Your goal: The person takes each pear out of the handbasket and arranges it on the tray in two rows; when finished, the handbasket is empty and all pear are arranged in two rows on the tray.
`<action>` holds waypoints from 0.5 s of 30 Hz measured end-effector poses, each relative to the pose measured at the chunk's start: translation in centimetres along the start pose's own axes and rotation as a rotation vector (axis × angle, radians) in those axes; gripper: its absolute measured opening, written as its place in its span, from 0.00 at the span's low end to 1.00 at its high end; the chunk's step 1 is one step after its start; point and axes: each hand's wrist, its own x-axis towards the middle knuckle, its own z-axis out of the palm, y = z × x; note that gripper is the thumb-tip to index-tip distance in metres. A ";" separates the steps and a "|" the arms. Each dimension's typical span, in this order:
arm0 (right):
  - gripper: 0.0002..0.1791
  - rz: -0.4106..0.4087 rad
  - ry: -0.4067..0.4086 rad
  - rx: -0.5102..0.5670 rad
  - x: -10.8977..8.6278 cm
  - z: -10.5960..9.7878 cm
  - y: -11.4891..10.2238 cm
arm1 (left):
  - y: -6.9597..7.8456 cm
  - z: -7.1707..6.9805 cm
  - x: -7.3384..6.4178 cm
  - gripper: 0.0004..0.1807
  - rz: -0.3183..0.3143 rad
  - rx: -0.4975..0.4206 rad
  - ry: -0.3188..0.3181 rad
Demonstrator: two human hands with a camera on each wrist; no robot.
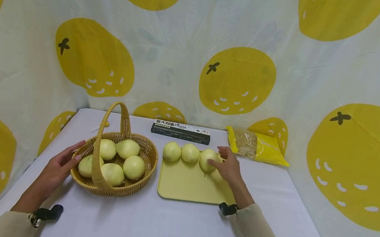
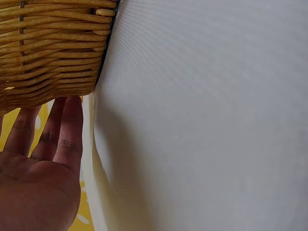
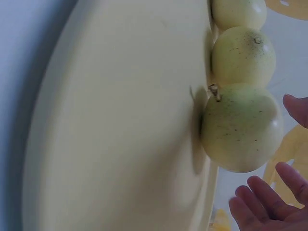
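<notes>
Biggest 1st: we see a white cloth backdrop [image 1: 166, 75] w/ big yellow fruit prints round the back & sides, then the white-topped table [image 1: 184, 223].

Left half of table, nr its left edge: wicker basket [image 1: 155, 157], handle [image 1: 125, 124] arching over it, 5 pale yellow-green fruits [image 1: 133, 167] inside. Mid-table, just right of basket: pale yellow tray [image 1: 184, 184]. Back right corner of table: yellow bag [image 1: 258, 146], part see-through, lying flat. Along back edge, behind tray: dark box [image 1: 180, 131] marked PASTA.

L hand [image 1: 57, 166] is at basket's left side; from the L wrist we see its fingers fairly straight, tips up against the outer wicker. R hand [image 1: 229, 168] is over tray's back edge, thumb & fingers spread about the rightmost fruit [image 1: 208, 156]; R wrist view shows us a gap betw. hand & fruit, so nothing gripped.

We count 3 fruits on tray, in a row along its back edge from back left corner; rightmost has its stem twd the front edge. Smallest: a yellow bit [image 1: 107, 123] behind basket, nr table's back left corner, too small for us to ID.
</notes>
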 end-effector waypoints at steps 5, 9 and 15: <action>0.42 -0.093 0.076 -0.011 -0.7 -0.2 -1.4 | -0.1 -0.1 0.1 0.36 -0.002 0.001 -0.002; 0.42 -0.207 0.122 0.024 -1.7 0.2 -3.0 | 0.0 0.0 0.1 0.36 -0.007 0.006 0.000; 0.42 -0.324 0.107 0.058 -3.2 1.7 -5.5 | 0.0 0.0 -0.1 0.36 -0.012 0.002 0.001</action>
